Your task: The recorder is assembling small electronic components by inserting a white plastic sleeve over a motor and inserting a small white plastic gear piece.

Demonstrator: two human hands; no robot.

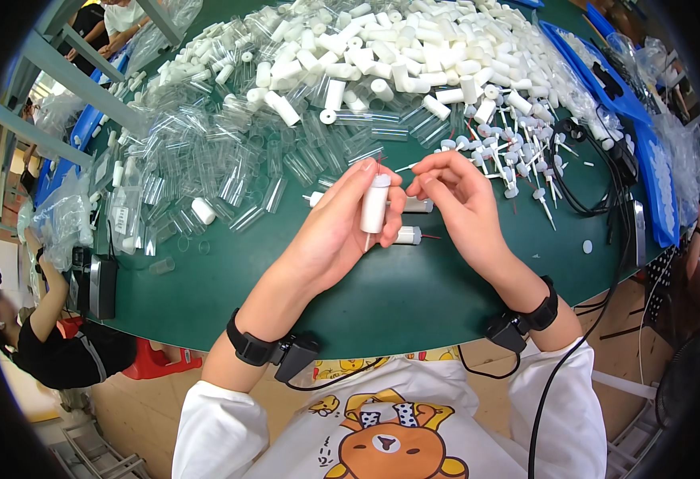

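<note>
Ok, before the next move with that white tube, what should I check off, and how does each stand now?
1. White tube held in the left hand: ok.
2. Tube upright in the grip: ok.
3. Right hand pinching a thin white stick: ok.
4. Stick tip aligned with the tube's top: cannot tell.
5. Finished pieces lying on the green table below the hands: ok.
6. Pile of white tubes within reach: ok.

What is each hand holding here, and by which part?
Left hand grips a white tube around its middle. Right hand pinches something too small to identify.
</note>
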